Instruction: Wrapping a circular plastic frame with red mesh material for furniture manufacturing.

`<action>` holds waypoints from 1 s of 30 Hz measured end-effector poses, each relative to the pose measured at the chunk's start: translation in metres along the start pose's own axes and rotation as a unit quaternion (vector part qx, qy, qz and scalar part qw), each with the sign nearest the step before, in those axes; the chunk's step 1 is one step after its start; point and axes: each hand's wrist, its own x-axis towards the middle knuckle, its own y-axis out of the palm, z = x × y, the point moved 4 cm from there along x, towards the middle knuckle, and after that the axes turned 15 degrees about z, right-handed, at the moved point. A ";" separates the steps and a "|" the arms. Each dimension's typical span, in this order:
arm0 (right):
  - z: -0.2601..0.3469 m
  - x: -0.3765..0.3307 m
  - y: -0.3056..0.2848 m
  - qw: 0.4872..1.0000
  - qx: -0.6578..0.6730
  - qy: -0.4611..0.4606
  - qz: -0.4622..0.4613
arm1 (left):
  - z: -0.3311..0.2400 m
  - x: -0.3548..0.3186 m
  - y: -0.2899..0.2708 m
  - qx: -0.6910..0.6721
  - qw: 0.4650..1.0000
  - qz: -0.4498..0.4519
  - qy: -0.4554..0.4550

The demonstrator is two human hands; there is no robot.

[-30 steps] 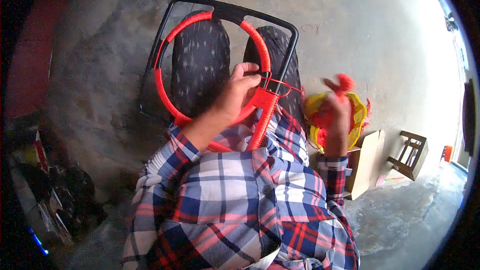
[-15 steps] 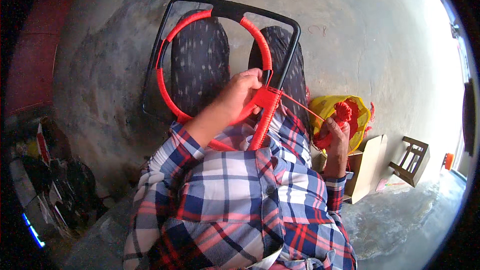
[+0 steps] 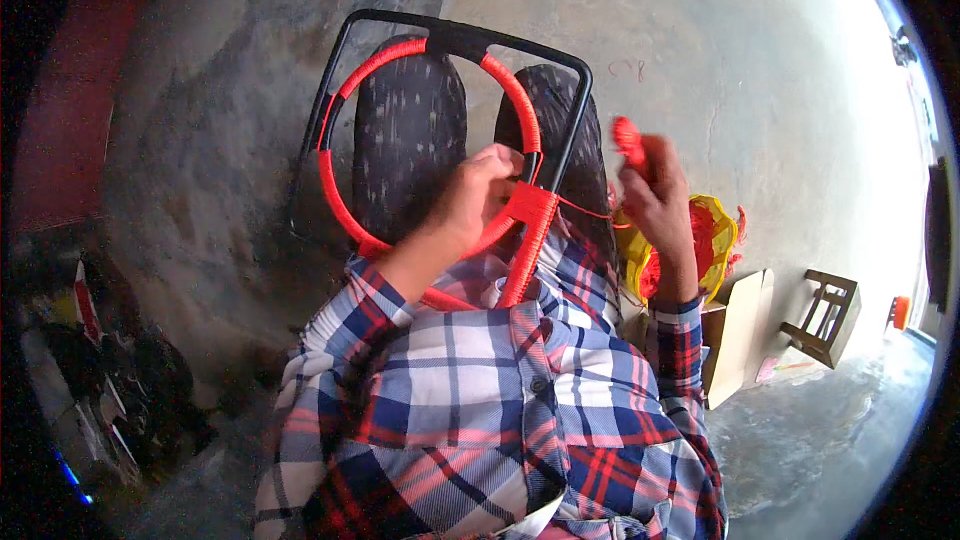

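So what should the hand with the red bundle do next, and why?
I think the right hand, holding the red bundle, should gently pull the red cord snug: it curves loosely away from the wrapped joint, and the left hand is holding the ring right beside that joint.

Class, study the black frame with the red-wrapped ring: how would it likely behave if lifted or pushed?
The black frame is probably stiff, since its bars and wrapped ring hold a clear outline. It may be light for its size, being mostly open space. It seems unlikely to roll, given its cornered outer outline.
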 end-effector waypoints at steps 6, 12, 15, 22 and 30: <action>0.084 0.029 0.059 0.876 -0.386 -0.290 -0.003 | -0.024 -0.008 0.021 0.163 0.965 -0.044 0.199; 0.038 0.014 0.031 0.906 -0.353 -0.214 -0.091 | -0.009 -0.002 0.009 0.018 0.993 -0.059 0.098; 0.018 0.012 0.055 0.920 -0.339 -0.191 0.043 | -0.002 0.000 0.010 -0.034 0.998 -0.014 0.060; -0.002 -0.003 0.036 0.979 -0.048 -0.196 -0.025 | 0.001 0.006 0.011 -0.110 0.991 0.078 0.015; -0.062 -0.122 -0.080 0.904 0.334 -0.265 0.018 | 0.001 0.006 0.011 -0.116 0.992 0.044 0.013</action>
